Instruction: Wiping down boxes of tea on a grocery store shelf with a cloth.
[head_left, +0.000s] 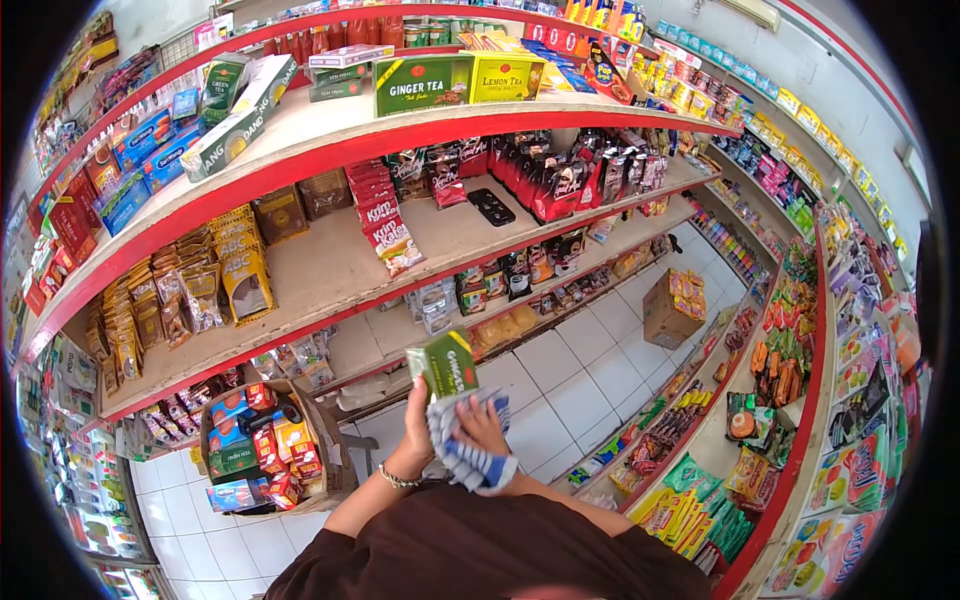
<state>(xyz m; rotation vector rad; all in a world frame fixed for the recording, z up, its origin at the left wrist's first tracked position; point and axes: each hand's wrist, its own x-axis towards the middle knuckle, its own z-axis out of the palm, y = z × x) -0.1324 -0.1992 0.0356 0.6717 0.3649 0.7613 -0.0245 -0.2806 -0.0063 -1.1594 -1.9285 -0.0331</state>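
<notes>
My left hand (418, 425) grips a green box of ginger tea (448, 365) by its near left side, in front of my body. Against the box's near end my right hand (480, 426) presses a blue, white and grey striped cloth (466, 469), which covers that part of the box. A matching ginger tea box (422, 87) stands on the top shelf beside a yellow lemon tea box (507, 78). Down to my left, an open cardboard carton (330, 457) holds several tea boxes in blue, red and green.
A red-edged shelf unit (322, 159) curves across ahead, with coffee sachets (244, 274) and a black phone-like object (491, 207) on its middle level. Another shelf of snack packets (750, 480) runs along my right. A brown carton (670, 315) stands on the tiled floor farther down the aisle.
</notes>
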